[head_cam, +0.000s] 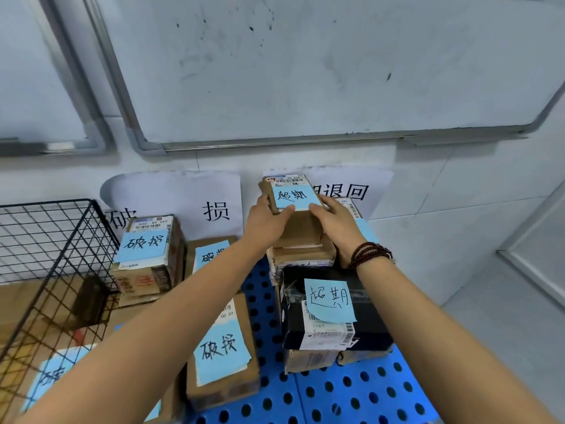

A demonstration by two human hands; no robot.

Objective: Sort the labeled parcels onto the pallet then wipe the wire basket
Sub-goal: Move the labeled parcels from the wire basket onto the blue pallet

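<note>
A small cardboard parcel with a blue handwritten note sits atop a stack of brown boxes at the pallet's far right. My left hand grips its left side and my right hand grips its right side. Below the stack lies a black parcel with a blue note. On the left half of the blue perforated pallet lie brown parcels with blue notes: one near me, one at the back left, one behind my left forearm. The black wire basket stands at the left.
White paper signs with black characters hang on the wall behind the pallet, a left sign and a right sign. A whiteboard hangs above. Cardboard boxes show through the basket. Grey floor lies to the right.
</note>
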